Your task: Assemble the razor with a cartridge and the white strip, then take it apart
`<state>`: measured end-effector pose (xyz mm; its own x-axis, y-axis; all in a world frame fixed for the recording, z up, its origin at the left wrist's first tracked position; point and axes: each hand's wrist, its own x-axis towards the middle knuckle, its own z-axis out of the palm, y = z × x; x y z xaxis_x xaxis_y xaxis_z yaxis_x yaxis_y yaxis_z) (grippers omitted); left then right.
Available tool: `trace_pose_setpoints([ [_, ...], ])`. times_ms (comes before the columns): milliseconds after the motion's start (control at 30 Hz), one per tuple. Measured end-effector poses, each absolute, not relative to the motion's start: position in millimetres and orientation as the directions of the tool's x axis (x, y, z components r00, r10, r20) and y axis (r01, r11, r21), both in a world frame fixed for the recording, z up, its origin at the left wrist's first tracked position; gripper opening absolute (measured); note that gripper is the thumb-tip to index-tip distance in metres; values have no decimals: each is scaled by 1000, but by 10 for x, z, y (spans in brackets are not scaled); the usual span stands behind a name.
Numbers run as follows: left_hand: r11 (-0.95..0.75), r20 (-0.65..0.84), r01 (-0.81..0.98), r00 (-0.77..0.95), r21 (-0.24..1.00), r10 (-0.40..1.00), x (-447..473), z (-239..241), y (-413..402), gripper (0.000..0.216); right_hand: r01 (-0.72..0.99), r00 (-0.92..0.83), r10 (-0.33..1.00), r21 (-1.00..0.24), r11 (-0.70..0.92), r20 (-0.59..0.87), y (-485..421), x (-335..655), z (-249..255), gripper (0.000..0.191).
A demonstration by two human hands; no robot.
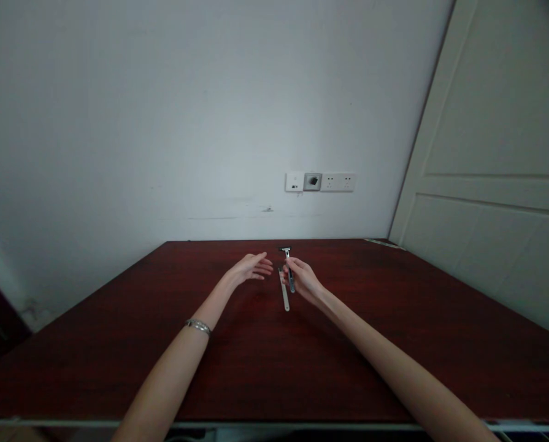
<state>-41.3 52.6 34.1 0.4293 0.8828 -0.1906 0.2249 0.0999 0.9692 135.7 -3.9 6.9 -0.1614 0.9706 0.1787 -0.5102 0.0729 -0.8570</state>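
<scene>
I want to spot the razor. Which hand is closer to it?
Right. The right hand holds the razor by its handle; the left hand hovers open just to its left, not touching.

We see two bare forearms, no sleeves reaching into view. Our left wrist carries a slim silver bracelet (197,326), a thin band of small metal links. Our left hand (252,268) and right hand (304,279) wear no gloves; any rings are too small to make out.

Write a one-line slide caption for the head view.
Right hand holds a razor upright above a dark red table; open left hand beside it.
</scene>
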Motion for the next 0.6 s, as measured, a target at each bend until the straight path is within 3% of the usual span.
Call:
trace_pose_setpoints([
  [167,264,-189,-77,511,961,839,-286,322,581,52,-540,-236,951,-841,44,201,-110,1263,30,28],
  [300,307,-126,-232,571,923,811,-193,346,649,56,-554,-368,920,-826,-104,131,-162,1175,2,33],
  [500,192,-58,-175,573,966,817,-50,431,595,63,-580,-368,927,-798,-164,77,-215,1100,28,38],
  [600,239,-79,-212,571,948,817,15,416,571,60,-590,-313,947,-795,-140,66,-253,1065,57,39],
])
